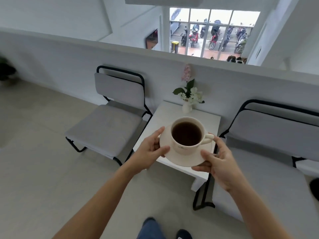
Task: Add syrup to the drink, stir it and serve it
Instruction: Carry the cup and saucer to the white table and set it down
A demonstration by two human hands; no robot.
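As seen from the head camera, both hands grip one cream saucer (185, 156) from opposite sides: the left hand (149, 150) pinches its left rim, thumb on top, while the right hand (218, 161) clamps the right and near rim. A cream cup (187, 137) stands upright on the saucer, handle toward the right hand, filled with a dark drink (186, 133). Saucer and cup are over the near half of a small white desk (172, 111); whether the saucer touches the surface cannot be told. A white vase of flowers (187, 106) stands at the desk's far edge. Grey chairs flank it, the left chair (107, 125) and the right chair (269, 135).
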